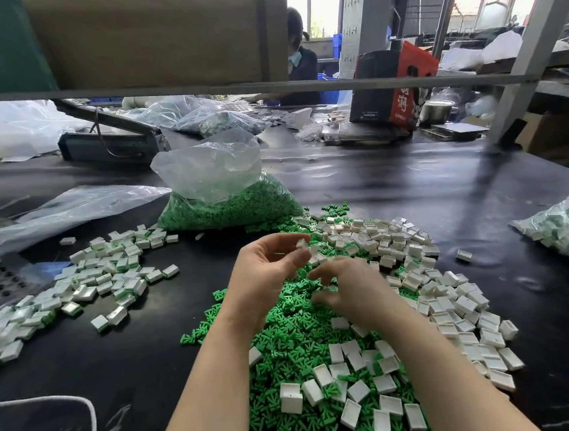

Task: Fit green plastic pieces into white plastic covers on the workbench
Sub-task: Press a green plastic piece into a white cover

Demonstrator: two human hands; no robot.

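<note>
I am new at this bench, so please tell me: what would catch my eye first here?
First, the bright heap of green pieces in the middle, mixed with white covers. Above it, the left hand pinches one white cover in its fingers. Behind stands an open bag of green pieces.

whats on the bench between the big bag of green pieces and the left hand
In the head view, loose green pieces spilled at the foot of the bag of green pieces, then bare black bench up to the left hand, which pinches a white cover.
</note>
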